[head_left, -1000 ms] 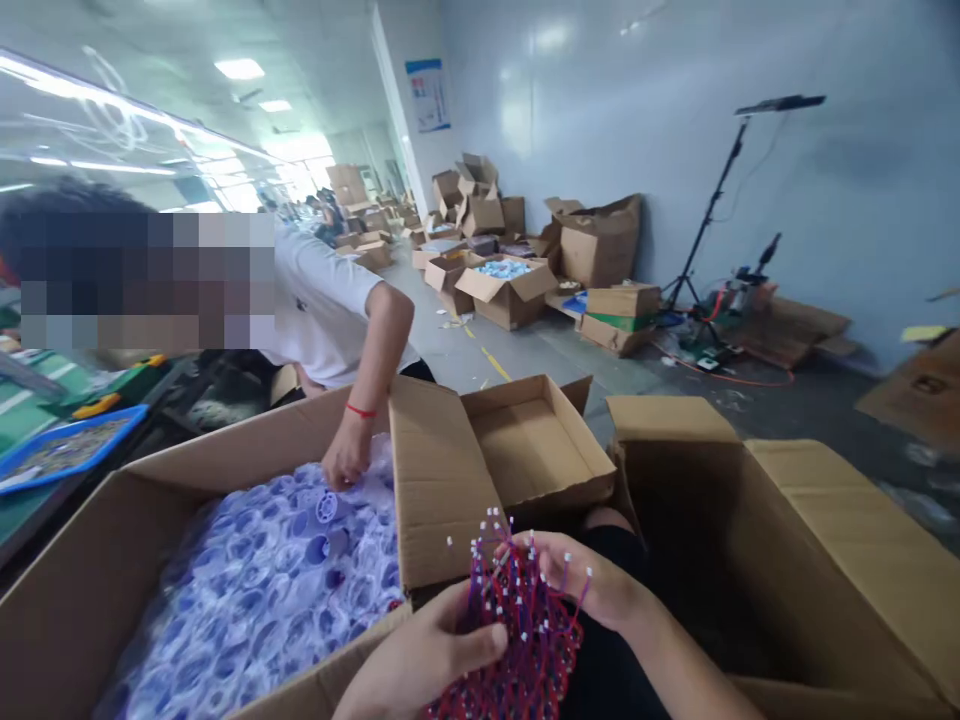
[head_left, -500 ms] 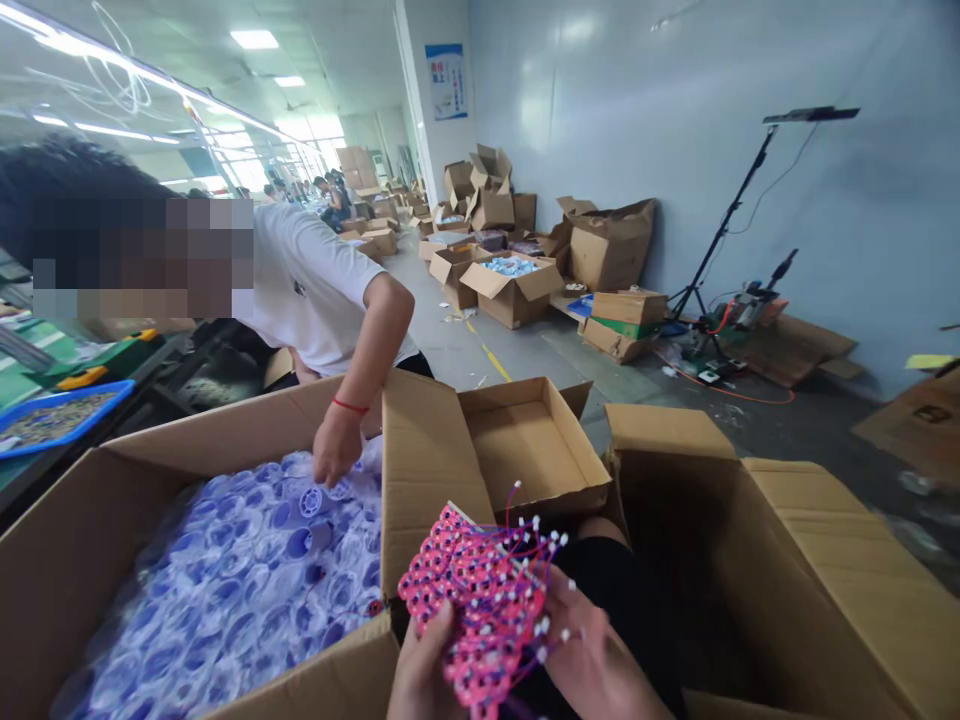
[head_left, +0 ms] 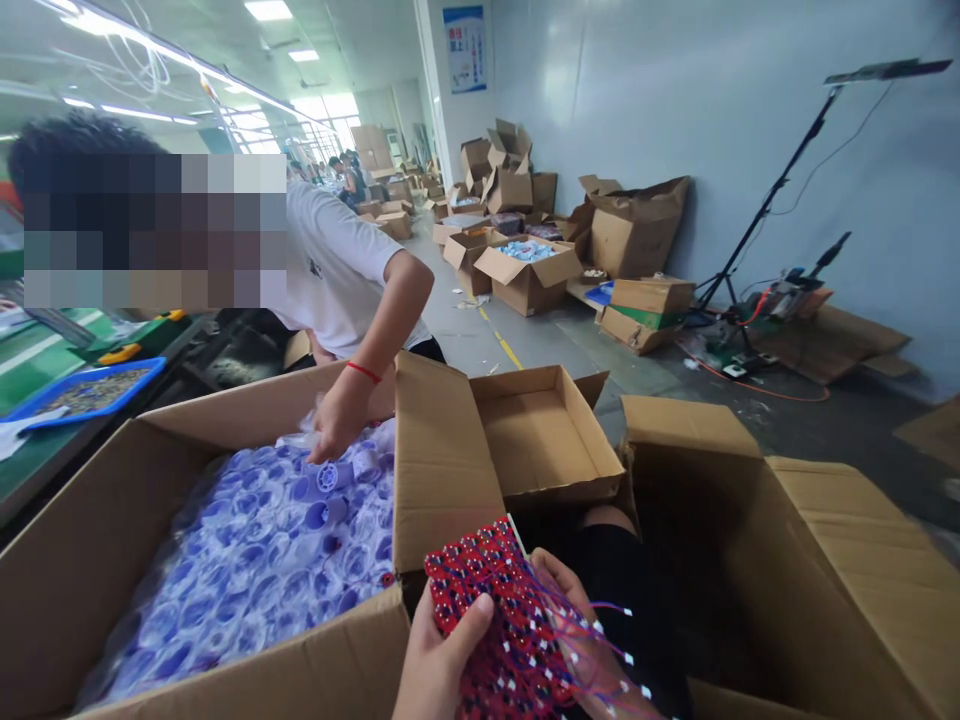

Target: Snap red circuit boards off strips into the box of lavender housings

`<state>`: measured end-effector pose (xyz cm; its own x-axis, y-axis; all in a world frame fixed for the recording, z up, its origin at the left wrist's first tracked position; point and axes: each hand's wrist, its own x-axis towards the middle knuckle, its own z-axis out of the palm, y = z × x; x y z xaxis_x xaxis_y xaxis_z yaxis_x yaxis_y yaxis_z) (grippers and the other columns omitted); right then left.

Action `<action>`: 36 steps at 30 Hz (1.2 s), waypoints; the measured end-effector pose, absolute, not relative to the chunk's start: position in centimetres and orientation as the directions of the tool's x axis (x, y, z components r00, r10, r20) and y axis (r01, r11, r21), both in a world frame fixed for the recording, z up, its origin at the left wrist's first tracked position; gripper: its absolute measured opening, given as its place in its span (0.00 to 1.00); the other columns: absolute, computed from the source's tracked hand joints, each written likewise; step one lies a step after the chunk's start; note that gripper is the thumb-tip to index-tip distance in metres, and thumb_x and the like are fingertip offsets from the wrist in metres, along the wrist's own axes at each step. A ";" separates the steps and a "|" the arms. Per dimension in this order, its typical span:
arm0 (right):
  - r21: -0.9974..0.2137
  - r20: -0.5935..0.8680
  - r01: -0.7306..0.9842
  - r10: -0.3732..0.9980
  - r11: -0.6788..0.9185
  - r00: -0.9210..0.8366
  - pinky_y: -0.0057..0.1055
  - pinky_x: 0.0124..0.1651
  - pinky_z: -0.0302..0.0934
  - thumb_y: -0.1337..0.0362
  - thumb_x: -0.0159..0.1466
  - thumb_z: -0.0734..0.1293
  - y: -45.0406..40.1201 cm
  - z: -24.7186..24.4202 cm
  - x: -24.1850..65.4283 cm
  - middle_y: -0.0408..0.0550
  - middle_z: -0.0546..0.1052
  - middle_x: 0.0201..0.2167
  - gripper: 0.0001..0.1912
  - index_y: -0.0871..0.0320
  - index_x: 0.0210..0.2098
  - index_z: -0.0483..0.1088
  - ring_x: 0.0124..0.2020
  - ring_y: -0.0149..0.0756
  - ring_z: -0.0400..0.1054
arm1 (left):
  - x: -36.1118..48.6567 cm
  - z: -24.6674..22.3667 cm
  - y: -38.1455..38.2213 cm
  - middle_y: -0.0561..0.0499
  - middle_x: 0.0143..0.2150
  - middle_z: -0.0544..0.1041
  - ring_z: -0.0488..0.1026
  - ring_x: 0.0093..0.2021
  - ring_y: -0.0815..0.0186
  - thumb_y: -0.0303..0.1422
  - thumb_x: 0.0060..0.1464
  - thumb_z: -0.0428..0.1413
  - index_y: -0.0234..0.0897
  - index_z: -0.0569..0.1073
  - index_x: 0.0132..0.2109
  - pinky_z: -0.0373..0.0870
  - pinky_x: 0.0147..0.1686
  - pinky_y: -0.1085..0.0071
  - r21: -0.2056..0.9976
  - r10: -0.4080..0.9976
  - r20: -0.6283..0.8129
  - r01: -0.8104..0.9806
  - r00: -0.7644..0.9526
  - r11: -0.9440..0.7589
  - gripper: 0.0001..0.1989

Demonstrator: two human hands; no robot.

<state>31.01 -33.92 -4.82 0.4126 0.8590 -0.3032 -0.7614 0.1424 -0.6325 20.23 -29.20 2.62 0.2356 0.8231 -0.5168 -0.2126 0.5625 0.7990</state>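
A red circuit board panel (head_left: 487, 590) with rows of small dark parts is held low in front of me. Thin blue and red wires with white connectors (head_left: 628, 658) trail off its right side. My left hand (head_left: 442, 650) grips the panel's left edge, thumb on top. At the right edge is my right hand (head_left: 566, 590), its fingers curled against the board and partly covered by wires. Left of the panel, a carton (head_left: 322, 650) holds many purple plastic cups (head_left: 247, 560) in clear wrap. A co-worker's hand (head_left: 341, 420) reaches into it.
A shallow cardboard box (head_left: 547, 430) stands ahead of my hands, and a deep open carton (head_left: 810, 580) is at the right. A blue tray (head_left: 142, 385) of small parts rests on the bench at left. Farther off are stacked cartons (head_left: 525, 285) and a black stand (head_left: 765, 200).
The panel has tilted, and its wires now hang to the right instead of standing up. My right hand has closed in on the board's edge. The co-worker's hand has shifted slightly among the cups.
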 end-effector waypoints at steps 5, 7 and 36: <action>-0.741 -0.251 -0.665 0.879 0.095 0.406 0.25 0.25 0.52 0.45 0.53 0.71 -33.6 -3.8 31.3 0.36 0.61 0.18 0.24 0.56 0.20 0.60 0.21 0.26 0.51 | 19.7 3.1 -28.9 0.42 0.37 0.81 0.78 0.39 0.52 0.40 0.32 0.70 0.35 0.74 0.41 0.72 0.45 0.60 0.818 0.823 -0.514 -0.149 0.243 0.555 0.27; -0.839 -0.216 -0.541 0.872 0.066 0.440 0.25 0.25 0.50 0.43 0.54 0.68 -33.7 -3.5 31.6 0.36 0.58 0.18 0.25 0.56 0.19 0.58 0.21 0.26 0.48 | 19.8 3.0 -29.0 0.42 0.38 0.81 0.78 0.40 0.52 0.40 0.32 0.70 0.35 0.74 0.41 0.72 0.45 0.60 0.824 0.830 -0.507 -0.154 0.232 0.546 0.27; -0.998 -0.052 -0.047 0.965 -0.041 0.257 0.28 0.25 0.43 0.42 0.63 0.56 -33.0 -2.7 34.3 0.35 0.49 0.19 0.27 0.54 0.20 0.47 0.22 0.28 0.42 | 18.9 3.8 -28.7 0.41 0.39 0.81 0.74 0.48 0.48 0.33 0.38 0.68 0.35 0.76 0.46 0.67 0.52 0.55 0.841 0.777 -0.497 -0.007 0.387 0.541 0.24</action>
<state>34.29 -33.02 -2.70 0.2568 0.9651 -0.0521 -0.0465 -0.0415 -0.9981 18.89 -28.73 3.84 0.3870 0.7768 -0.4969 -0.0067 0.5412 0.8409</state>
